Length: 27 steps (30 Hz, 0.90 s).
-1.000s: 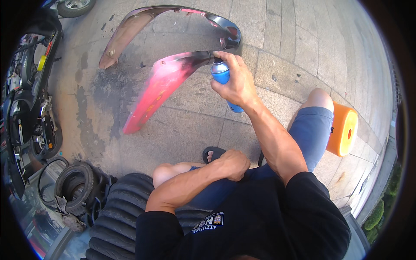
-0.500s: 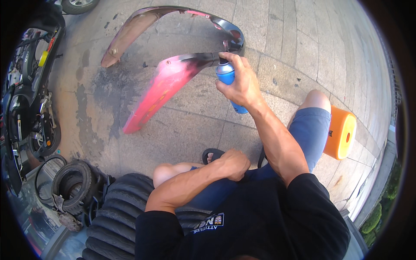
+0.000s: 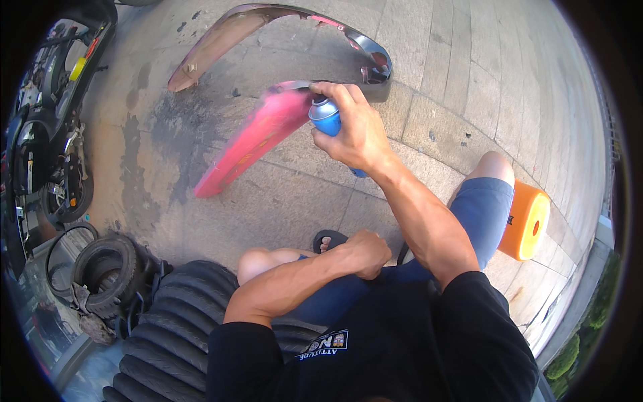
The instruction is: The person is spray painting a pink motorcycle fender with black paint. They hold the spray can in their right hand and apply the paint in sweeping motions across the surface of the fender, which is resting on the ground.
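My right hand (image 3: 358,130) is wrapped round a blue spray can (image 3: 326,119) with a silver top, its index finger on the nozzle. Just beyond the can, a U-shaped scooter body panel (image 3: 251,144) lies on the paving. Its near arm is pink and red, turning dark towards the bend, with a greyish haze by the nozzle. The far arm shows a brownish inner face, and the bend is glossy black. Over my lap, my left hand (image 3: 370,254) is closed in a fist; whatever its fingers may hold is hidden.
Black ribbed tyres (image 3: 177,325) are stacked at the lower left, beside a loose tyre (image 3: 106,275). A partly stripped scooter (image 3: 50,141) stands along the left edge. An orange stool (image 3: 524,222) sits by my right knee. Dark stains mark the stone paving (image 3: 144,157).
My right hand has moved left with the spray can, along the near arm of the panel. My left hand stays in its place. The view has shifted slightly.
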{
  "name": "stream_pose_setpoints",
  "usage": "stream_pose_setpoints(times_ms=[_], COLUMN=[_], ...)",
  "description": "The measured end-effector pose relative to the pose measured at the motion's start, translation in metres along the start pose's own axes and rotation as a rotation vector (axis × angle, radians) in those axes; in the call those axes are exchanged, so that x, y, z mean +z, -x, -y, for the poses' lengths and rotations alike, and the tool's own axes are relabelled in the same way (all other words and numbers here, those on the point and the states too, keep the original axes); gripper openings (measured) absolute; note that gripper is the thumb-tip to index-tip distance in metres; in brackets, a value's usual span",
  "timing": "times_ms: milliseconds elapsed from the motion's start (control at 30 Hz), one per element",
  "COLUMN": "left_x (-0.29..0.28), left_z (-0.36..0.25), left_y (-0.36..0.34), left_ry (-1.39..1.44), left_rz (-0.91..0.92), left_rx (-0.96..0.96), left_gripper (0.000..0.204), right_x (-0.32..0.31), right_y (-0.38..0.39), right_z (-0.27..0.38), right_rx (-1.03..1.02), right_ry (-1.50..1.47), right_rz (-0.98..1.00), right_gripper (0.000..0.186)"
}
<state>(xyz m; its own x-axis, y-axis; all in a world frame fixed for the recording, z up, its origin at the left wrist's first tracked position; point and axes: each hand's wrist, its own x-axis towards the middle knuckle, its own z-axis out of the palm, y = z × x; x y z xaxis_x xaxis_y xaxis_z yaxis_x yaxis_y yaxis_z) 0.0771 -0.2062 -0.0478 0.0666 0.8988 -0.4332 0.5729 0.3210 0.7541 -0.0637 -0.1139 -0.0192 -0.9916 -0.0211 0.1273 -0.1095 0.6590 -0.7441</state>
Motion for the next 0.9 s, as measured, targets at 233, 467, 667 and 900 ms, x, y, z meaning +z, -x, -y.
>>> stream_pose_setpoints(times_ms=[233, 467, 667, 900], left_x=[0.004, 0.007, 0.007, 0.010], left_z=[0.002, 0.002, 0.000, 0.001], left_y=[0.001, 0.003, 0.005, 0.004], left_ry=[-0.025, -0.010, -0.007, 0.009], left_rz=[-0.013, -0.031, -0.030, -0.063], left_rx=[-0.010, 0.011, -0.001, 0.002], left_gripper=[0.019, 0.020, 0.020, 0.018], right_x=[-0.013, -0.004, -0.008, -0.015], right_y=[0.008, 0.000, 0.005, 0.014], right_z=[-0.008, 0.001, -0.005, -0.034], right_rx=[0.099, 0.056, 0.057, 0.194], right_ry=[0.031, 0.005, 0.007, 0.047], right_rz=[-0.040, -0.030, -0.027, -0.079], right_gripper=[0.068, 0.067, 0.069, 0.070])
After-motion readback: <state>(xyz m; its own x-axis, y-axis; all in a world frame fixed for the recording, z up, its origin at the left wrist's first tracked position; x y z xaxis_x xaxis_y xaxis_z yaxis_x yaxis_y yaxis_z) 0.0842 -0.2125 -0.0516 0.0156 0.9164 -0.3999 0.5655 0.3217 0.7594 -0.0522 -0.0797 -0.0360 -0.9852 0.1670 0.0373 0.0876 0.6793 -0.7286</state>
